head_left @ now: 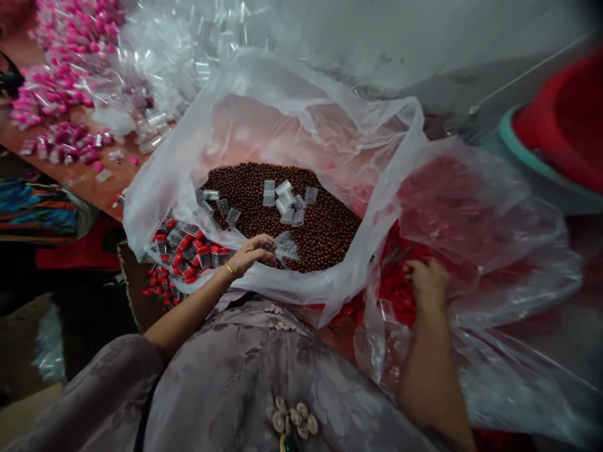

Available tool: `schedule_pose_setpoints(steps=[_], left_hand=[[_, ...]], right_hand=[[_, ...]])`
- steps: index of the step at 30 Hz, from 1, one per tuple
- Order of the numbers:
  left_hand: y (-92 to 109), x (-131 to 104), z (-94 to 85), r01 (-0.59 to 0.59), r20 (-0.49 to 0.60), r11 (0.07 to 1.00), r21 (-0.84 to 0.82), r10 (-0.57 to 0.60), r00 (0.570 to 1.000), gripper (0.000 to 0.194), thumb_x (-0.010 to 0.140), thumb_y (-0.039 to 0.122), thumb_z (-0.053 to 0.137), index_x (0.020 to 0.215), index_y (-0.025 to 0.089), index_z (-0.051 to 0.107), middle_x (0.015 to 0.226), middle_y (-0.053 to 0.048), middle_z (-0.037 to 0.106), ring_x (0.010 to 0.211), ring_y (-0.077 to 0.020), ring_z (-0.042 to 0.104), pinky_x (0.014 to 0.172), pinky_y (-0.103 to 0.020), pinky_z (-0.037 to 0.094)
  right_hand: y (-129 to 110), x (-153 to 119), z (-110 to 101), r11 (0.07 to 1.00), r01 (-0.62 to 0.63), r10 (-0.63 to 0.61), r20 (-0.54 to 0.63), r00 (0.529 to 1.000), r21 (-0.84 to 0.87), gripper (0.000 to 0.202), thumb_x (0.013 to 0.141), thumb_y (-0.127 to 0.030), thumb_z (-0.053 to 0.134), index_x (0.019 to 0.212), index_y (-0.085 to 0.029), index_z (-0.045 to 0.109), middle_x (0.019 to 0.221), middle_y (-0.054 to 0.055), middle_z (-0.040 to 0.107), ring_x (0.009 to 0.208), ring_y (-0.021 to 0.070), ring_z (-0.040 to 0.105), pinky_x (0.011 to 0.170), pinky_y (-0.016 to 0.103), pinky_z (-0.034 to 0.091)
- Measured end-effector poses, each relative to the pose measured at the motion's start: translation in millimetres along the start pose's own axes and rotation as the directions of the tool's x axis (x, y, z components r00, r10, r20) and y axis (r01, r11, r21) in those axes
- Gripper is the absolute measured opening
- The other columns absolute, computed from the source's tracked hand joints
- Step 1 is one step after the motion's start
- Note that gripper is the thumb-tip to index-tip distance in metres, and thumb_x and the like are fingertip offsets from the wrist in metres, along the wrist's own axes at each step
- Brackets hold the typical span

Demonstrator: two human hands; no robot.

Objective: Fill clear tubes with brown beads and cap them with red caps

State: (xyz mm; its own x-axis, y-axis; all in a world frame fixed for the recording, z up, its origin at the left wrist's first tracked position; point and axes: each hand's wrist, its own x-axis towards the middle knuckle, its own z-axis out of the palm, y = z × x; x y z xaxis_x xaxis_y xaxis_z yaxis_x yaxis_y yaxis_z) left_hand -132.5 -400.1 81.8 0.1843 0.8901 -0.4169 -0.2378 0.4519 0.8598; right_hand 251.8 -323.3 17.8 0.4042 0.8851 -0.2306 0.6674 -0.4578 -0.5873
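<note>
My left hand (255, 254), with a gold bangle at the wrist, is closed around a small clear plastic container (286, 246) at the near edge of a bag. Dark brown round beads (254, 179) fill the bottom of this large translucent plastic bag (330, 292). Several more clear containers (284, 199) lie on top of the beads. On the right, my right hand (428, 281) reaches into a second clear bag (509, 270) over a heap of red caps (398, 285). Its fingers are curled; whether a cap is between them is hidden.
Red-capped containers (188, 254) pile up at the left, some in an open carton (129, 282) below the bag. Pink-capped containers (66, 94) and a mound of clear empties (174, 63) cover the orange tabletop (101, 194). Red and teal basins (541, 125) stand at far right.
</note>
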Motion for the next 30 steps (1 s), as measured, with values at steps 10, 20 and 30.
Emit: schedule_pose_setpoints(steps=[10,20,30], left_hand=[[-4.3,9.7,22.1,0.055,0.119,0.998,0.030,-0.058,0.991,0.028,0.060,0.019,0.064,0.084,0.014,0.052,0.063,0.004,0.058,0.055,-0.0071,0.053,0.055,-0.021,0.045],[-3.7,4.2,19.7,-0.054,0.144,0.988,0.143,0.033,0.989,0.037,0.063,0.029,0.067,0.093,0.014,0.052,0.064,0.005,0.051,0.050,-0.0044,0.047,0.043,-0.016,0.039],[1.3,1.9,23.2,-0.103,0.080,0.983,0.152,0.092,0.993,0.029,0.061,0.028,0.069,0.080,0.012,0.054,0.054,0.007,0.046,0.047,-0.0028,0.040,0.047,-0.017,0.034]], right_hand=[[-104.4,-133.1,5.5,0.800,0.035,-0.214,0.229,0.950,0.599,0.034,0.076,-0.050,0.049,0.092,-0.022,0.062,0.061,-0.001,0.053,0.048,0.0112,0.048,0.050,0.028,0.045],[-147.9,-157.2,59.0,0.647,0.641,-0.756,0.230,0.613,0.413,0.036,0.087,-0.026,0.042,0.121,-0.024,0.054,0.090,0.005,0.061,0.083,0.0145,0.057,0.077,0.029,0.047],[-153.1,-168.1,60.5,0.673,0.601,-0.730,0.256,0.634,0.431,0.037,0.089,-0.025,0.039,0.124,-0.024,0.050,0.091,0.005,0.059,0.078,0.0135,0.056,0.071,0.028,0.049]])
